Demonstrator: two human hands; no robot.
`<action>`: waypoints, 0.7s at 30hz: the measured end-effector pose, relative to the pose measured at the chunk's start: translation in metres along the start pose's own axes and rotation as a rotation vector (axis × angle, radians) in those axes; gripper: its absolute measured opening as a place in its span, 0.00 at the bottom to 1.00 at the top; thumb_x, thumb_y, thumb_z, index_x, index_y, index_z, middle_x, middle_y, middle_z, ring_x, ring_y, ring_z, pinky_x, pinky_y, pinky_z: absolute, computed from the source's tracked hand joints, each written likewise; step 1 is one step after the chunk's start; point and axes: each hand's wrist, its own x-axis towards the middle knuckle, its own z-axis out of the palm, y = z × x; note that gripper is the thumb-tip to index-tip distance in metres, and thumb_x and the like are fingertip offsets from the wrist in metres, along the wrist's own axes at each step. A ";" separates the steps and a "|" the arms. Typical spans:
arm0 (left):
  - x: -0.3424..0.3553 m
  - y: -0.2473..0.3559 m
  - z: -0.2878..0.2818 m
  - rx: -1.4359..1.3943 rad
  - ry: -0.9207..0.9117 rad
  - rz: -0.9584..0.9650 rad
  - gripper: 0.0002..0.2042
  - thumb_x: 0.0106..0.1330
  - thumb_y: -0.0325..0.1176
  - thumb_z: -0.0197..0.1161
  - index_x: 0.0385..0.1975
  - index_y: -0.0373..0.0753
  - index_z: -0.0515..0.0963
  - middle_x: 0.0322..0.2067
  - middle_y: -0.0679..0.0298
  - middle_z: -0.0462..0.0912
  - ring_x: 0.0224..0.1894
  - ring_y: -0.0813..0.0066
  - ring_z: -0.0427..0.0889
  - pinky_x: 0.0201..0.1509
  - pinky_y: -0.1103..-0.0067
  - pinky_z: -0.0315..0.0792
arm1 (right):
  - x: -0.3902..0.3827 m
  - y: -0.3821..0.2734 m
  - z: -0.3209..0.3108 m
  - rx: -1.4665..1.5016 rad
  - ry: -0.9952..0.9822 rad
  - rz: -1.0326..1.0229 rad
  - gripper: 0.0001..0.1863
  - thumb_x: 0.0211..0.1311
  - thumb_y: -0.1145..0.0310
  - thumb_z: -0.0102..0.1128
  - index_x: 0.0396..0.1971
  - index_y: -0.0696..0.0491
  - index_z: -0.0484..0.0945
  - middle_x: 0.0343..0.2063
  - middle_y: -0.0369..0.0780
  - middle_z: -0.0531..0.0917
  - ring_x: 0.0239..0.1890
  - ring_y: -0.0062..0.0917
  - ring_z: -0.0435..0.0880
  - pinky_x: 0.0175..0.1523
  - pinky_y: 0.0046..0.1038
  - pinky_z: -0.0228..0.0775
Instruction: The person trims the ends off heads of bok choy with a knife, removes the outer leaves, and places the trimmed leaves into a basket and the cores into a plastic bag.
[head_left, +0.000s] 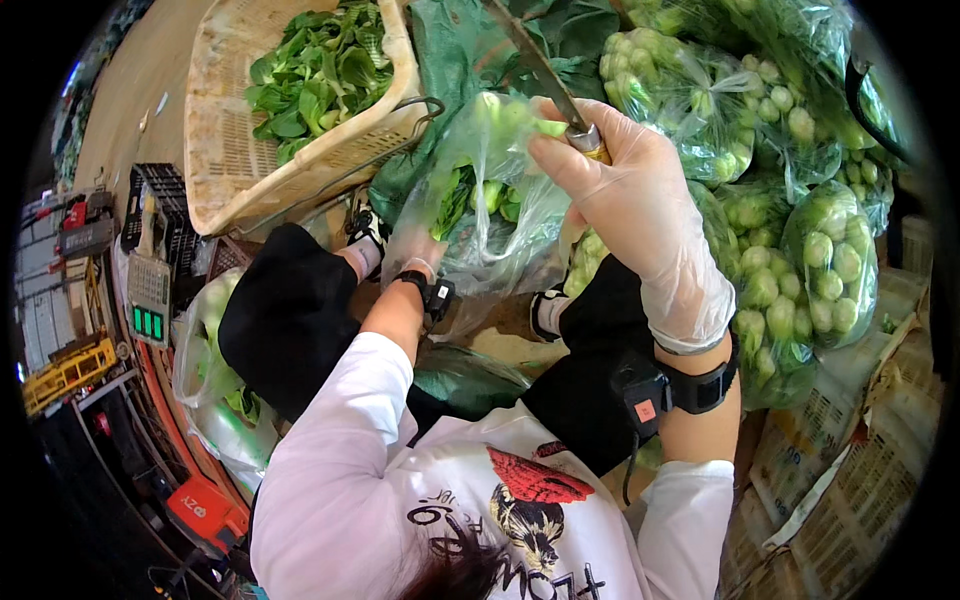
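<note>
The filled bags of green vegetables (830, 260) lie at two o'clock; the pale crate (215, 110), with loose leafy greens (320, 80) in it, stands at eleven. Nearer the middle, at twelve, is the clear bag (490, 240), greens inside. The gloved right hand (630, 170), at one, is curled around the handle of the knife (545, 70), blade toward eleven. The left hand (427, 254) is at the bag's eight o'clock side; film hides its fingers, so I cannot tell their pose. Best to angle the blade away from film and fingers, and settle the greens gently.
</note>
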 end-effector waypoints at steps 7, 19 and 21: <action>0.022 -0.007 0.016 0.193 -0.243 -0.204 0.20 0.47 0.43 0.65 0.36 0.35 0.79 0.36 0.49 0.80 0.39 0.54 0.80 0.42 0.69 0.74 | 0.011 -0.003 0.005 -0.126 0.015 -0.071 0.23 0.54 0.61 0.60 0.46 0.60 0.73 0.22 0.41 0.80 0.17 0.17 0.77 0.26 0.21 0.70; -0.090 0.074 -0.175 -2.270 -0.580 0.281 0.22 0.61 0.42 0.59 0.53 0.42 0.66 0.51 0.60 0.71 0.54 0.61 0.70 0.55 0.63 0.65 | 0.013 -0.011 0.034 0.150 -0.124 -0.062 0.24 0.50 0.65 0.65 0.46 0.60 0.72 0.26 0.37 0.81 0.13 0.16 0.75 0.17 0.17 0.64; -0.103 0.074 -0.201 -2.325 -0.572 0.366 0.22 0.61 0.44 0.60 0.51 0.42 0.67 0.50 0.62 0.72 0.52 0.65 0.71 0.55 0.68 0.67 | -0.002 -0.026 0.052 0.268 -0.284 -0.096 0.27 0.47 0.68 0.68 0.48 0.61 0.70 0.26 0.37 0.80 0.12 0.15 0.73 0.16 0.15 0.63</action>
